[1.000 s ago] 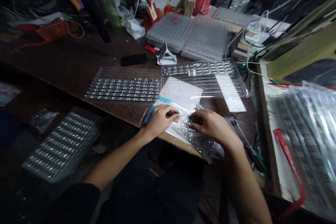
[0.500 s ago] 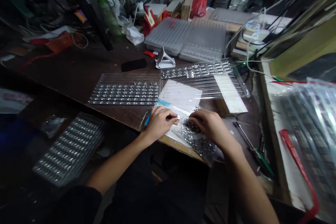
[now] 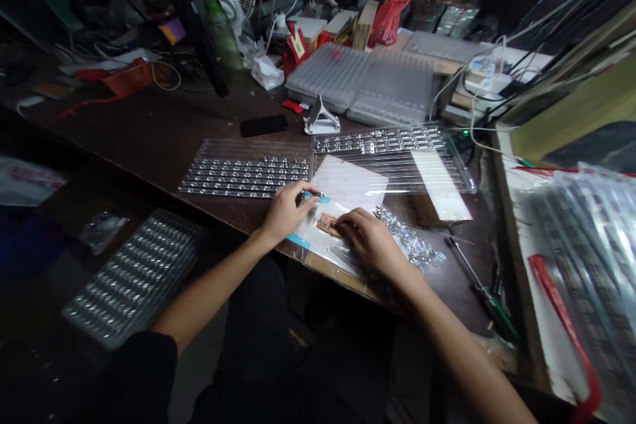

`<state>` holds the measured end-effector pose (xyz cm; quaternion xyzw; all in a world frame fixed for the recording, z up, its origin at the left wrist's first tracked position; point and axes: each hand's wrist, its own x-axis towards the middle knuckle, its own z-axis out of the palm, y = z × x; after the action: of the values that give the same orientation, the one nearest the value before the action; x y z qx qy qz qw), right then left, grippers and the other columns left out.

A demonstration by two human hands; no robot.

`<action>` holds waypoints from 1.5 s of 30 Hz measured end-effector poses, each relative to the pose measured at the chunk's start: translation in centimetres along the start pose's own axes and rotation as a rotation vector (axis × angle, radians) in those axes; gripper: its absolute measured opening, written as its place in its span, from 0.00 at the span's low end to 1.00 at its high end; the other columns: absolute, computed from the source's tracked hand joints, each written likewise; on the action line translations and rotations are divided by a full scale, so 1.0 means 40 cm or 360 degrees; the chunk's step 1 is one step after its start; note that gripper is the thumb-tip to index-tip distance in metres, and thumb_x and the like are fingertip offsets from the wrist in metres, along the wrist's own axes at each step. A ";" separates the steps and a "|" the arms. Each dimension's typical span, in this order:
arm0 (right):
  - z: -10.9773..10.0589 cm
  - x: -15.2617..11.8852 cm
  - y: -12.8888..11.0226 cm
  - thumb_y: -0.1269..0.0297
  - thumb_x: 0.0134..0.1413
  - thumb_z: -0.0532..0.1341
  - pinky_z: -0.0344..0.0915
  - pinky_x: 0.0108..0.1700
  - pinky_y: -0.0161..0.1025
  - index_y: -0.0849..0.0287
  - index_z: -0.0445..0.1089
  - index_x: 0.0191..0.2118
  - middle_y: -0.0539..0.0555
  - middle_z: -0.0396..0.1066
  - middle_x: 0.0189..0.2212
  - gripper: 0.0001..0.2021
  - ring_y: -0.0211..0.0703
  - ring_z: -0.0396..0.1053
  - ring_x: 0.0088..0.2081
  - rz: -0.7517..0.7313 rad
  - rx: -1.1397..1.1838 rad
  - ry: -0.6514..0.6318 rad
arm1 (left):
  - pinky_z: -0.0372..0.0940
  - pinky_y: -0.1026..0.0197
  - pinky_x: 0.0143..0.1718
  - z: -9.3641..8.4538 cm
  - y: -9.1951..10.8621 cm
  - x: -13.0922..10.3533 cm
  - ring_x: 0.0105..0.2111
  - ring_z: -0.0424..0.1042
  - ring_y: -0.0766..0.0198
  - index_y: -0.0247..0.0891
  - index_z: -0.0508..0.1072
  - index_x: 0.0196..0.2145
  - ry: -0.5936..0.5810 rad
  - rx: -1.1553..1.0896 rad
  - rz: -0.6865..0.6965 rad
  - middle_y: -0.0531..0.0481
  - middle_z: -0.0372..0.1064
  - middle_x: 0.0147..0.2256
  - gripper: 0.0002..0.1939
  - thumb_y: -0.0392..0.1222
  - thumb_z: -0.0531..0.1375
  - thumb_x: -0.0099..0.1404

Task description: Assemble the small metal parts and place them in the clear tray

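My left hand (image 3: 288,213) is closed in a pinch, just in front of the clear ribbed tray (image 3: 248,169) with its rows of shiny small metal parts. A tiny shiny piece shows at its fingertips. My right hand (image 3: 372,242) reaches down to a small brown block (image 3: 326,224) on the white work surface, its fingertips pressed together at the block's right end. Whatever they grip is too small to name. Beside the right hand lies a heap of small metal parts (image 3: 410,238). Blue tape (image 3: 300,241) marks the surface's left edge.
A second clear tray (image 3: 392,169), partly filled, lies behind, with a white-topped block (image 3: 442,189) on it. A phone (image 3: 264,125) and white stand (image 3: 322,118) sit further back. A screwdriver (image 3: 470,271) lies right; stacked filled trays (image 3: 134,278) stand lower left.
My left hand has moved left and up toward the left tray. My right hand has come left from the metal heap to the brown block, uncovering the heap. The view has shifted slightly.
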<state>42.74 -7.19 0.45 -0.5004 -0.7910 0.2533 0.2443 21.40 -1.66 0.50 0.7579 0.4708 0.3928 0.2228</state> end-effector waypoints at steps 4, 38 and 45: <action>0.007 0.010 -0.026 0.67 0.67 0.53 0.65 0.40 0.35 0.58 0.72 0.44 0.56 0.73 0.42 0.11 0.42 0.72 0.40 0.0086 -0.0216 -0.0158 | 0.66 0.55 0.50 -0.046 -0.049 0.060 0.43 0.76 0.59 0.39 0.74 0.43 -0.0050 0.0114 0.0061 0.49 0.78 0.41 0.09 0.35 0.62 0.64; -0.007 0.014 -0.055 0.69 0.66 0.54 0.61 0.34 0.36 0.56 0.71 0.47 0.55 0.72 0.45 0.11 0.45 0.70 0.43 0.0127 -0.0572 -0.0363 | 0.65 0.54 0.49 -0.087 -0.199 0.267 0.41 0.74 0.53 0.41 0.80 0.33 -0.0368 0.0975 0.0075 0.46 0.78 0.39 0.11 0.42 0.57 0.64; -0.009 0.011 -0.073 0.71 0.68 0.49 0.64 0.36 0.38 0.58 0.71 0.48 0.60 0.70 0.47 0.14 0.47 0.70 0.45 0.0119 -0.0653 -0.0381 | 0.65 0.54 0.48 -0.066 -0.149 0.281 0.41 0.74 0.52 0.41 0.79 0.34 -0.0228 0.0963 0.0143 0.45 0.78 0.39 0.11 0.41 0.56 0.65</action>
<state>40.86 -7.80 2.66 -0.5349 -0.8302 0.1536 0.0325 18.86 10.98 2.15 0.8356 0.5156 0.1897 0.0022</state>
